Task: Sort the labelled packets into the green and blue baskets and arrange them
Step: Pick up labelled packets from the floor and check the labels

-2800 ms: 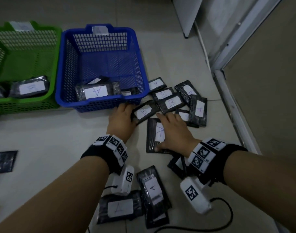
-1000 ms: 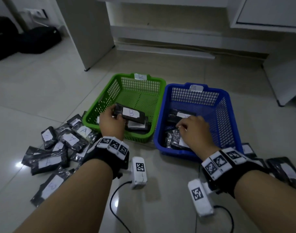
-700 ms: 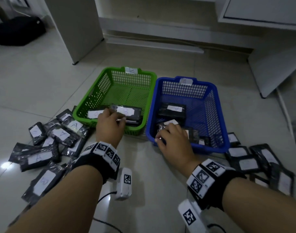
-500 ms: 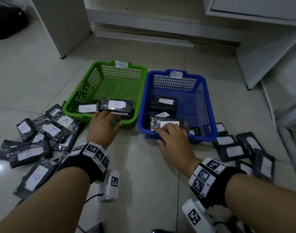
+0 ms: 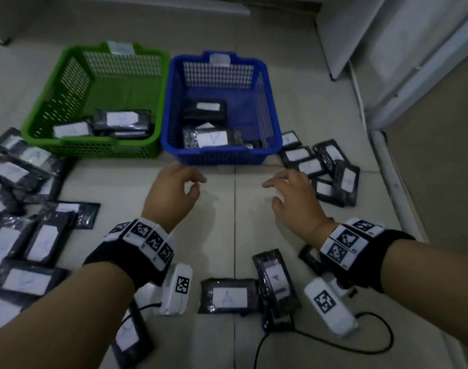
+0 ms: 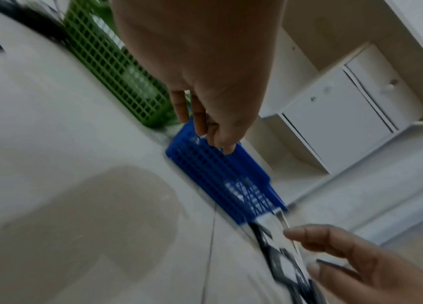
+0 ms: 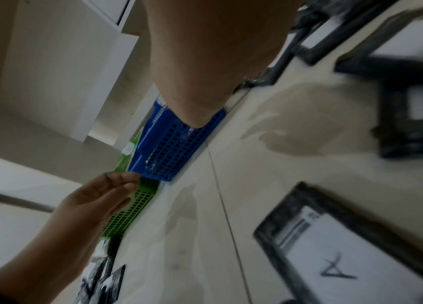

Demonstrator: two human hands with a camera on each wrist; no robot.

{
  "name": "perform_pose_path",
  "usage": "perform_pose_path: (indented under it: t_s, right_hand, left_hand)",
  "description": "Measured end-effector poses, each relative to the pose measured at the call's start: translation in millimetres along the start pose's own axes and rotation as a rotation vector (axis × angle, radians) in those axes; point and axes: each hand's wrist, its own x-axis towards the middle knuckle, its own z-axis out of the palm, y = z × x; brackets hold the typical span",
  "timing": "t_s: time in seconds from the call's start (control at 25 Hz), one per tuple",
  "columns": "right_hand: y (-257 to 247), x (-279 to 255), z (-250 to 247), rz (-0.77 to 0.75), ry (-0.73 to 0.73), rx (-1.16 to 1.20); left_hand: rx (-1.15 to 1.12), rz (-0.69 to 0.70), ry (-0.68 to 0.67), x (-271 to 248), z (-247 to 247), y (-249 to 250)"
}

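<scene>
The green basket (image 5: 41,113) and the blue basket (image 5: 267,102) stand side by side on the floor. Black packets with white labels lie in each: one in the green (image 5: 121,120), one in the blue (image 5: 211,138). My left hand (image 5: 193,182) hovers over bare floor in front of the blue basket, fingers loosely curled and holding nothing. My right hand (image 5: 275,187) hovers beside the right pile of packets (image 5: 320,166), fingers spread and holding nothing. In the left wrist view, my left fingers (image 6: 200,123) hang before the blue basket (image 6: 218,174). The right wrist view shows a packet marked A (image 7: 348,257).
Several loose packets are heaped at the left (image 5: 28,209). Two more packets (image 5: 229,298) lie near my wrists. A black cable (image 5: 360,347) runs across the floor at the bottom. White cabinets and a door frame (image 5: 387,75) stand at the right.
Both hands have let go of the packets they laid in the baskets. They have drawn back toward me over the floor. The head view has tilted down.
</scene>
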Motion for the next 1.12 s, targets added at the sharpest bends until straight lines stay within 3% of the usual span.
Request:
perform_pose_path:
  t_s: [0.16,0.28,0.4,0.52,0.76,0.88,1.04,1.12]
  right_hand:
    - [39.4,-46.1,-24.9,0.250,-0.055,-0.037]
    - [65.1,-77.5,-31.0,0.432,-0.140,-0.070]
    - [83.7,-99.4,-25.9,0.600,-0.221,0.041]
    - [97.5,-103.2,-19.1,0.668,-0.164,0.217]
    - [99.3,-95.0,-23.8,0.744,0.008,0.650]
    - [92.8,-84.8,-28.5,0.738,0.040,0.900]
    - [75.0,-57.0,-30.9,0.620,0.062,0.908]
    - [59.4,-43.4,-30.7,0.584,0.075,0.889]
  left_hand:
    - [-0.092,0.087,-0.240,-10.2,56.0,54.8]
    - [-0.142,0.073,-0.430,-12.6,88.5,94.6]
    - [-0.076,0.045,-0.709,-15.0,116.3,125.6]
    - [-0.066,-0.005,-0.810,-16.6,140.9,143.0]
    - [-0.122,-0.130,-0.797,-19.7,163.4,152.8]
    - [-0.223,-0.222,-0.714,-6.8,151.6,141.9]
    - [-0.574,-0.479,-0.537,11.2,118.9,119.4]
    - [-0.678,-0.509,-0.450,14.2,102.8,106.6]
